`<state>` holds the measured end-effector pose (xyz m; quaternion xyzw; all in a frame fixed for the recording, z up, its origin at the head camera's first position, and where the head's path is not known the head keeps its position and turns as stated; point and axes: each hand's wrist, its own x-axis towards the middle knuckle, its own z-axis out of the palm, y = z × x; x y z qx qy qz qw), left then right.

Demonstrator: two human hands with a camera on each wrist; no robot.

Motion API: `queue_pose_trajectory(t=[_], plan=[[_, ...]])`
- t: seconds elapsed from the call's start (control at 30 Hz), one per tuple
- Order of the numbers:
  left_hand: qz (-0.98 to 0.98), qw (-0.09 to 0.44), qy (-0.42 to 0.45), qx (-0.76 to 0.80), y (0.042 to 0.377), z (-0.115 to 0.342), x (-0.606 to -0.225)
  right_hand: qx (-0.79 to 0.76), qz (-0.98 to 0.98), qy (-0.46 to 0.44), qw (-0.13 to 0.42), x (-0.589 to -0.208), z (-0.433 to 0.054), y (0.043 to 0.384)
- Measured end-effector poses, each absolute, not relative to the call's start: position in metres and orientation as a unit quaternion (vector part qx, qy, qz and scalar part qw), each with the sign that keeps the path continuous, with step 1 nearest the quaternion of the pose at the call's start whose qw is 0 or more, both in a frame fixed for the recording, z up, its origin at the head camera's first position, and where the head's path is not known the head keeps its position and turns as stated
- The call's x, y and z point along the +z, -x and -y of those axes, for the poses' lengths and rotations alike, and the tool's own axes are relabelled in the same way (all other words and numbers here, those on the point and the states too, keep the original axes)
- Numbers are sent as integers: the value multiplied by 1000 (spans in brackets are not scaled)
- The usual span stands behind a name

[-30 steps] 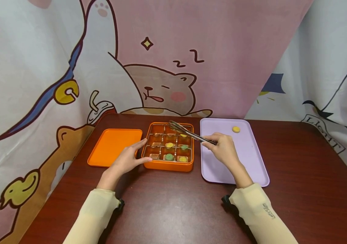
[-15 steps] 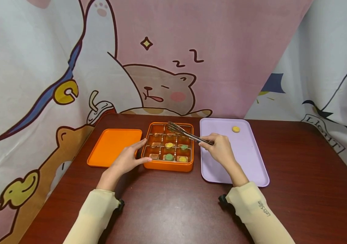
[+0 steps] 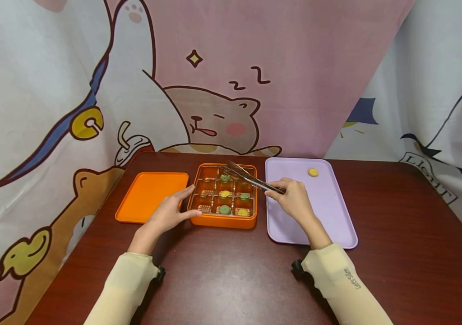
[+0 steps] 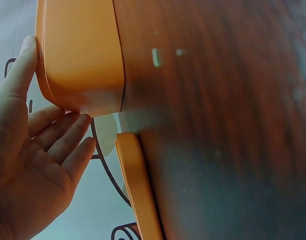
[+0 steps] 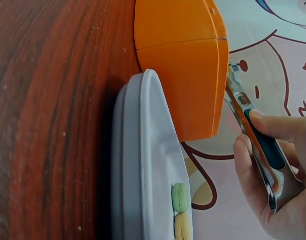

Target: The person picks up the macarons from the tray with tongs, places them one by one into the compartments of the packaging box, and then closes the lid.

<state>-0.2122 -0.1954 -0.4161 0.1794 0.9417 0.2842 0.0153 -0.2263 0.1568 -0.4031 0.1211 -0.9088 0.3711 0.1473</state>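
In the head view, my left hand (image 3: 168,212) rests on the left side and near-left corner of an orange box (image 3: 223,220), its fingers fairly straight. A clear divided insert in the box has several compartments, some holding green and yellow macarons. My right hand (image 3: 293,197) grips metal tongs (image 3: 251,179), whose arms reach over the back row with their tips spread. A green macaron (image 3: 225,178) sits in the back middle compartment beside the tips. Under the tongs, the back right compartment is partly hidden. The right wrist view shows the thumb pressing the tongs' dark grip (image 5: 268,142).
On the right lies a lilac tray (image 3: 332,221) with a yellow macaron (image 3: 313,172) at its back. A green macaron (image 5: 180,197) on the tray shows only in the right wrist view. An orange lid (image 3: 145,198) lies left of the box.
The tongs have shifted slightly left, and their tips have spread apart. The green macaron in the back middle compartment now shows plainly. My left hand stays in place.
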Motion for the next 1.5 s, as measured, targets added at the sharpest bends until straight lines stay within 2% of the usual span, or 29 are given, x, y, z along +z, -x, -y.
queue_pose_trajectory(t=[1.5], plan=[[-943,24,-174,282,212,194,-414,357,910,-85,191,-403,-220,198]])
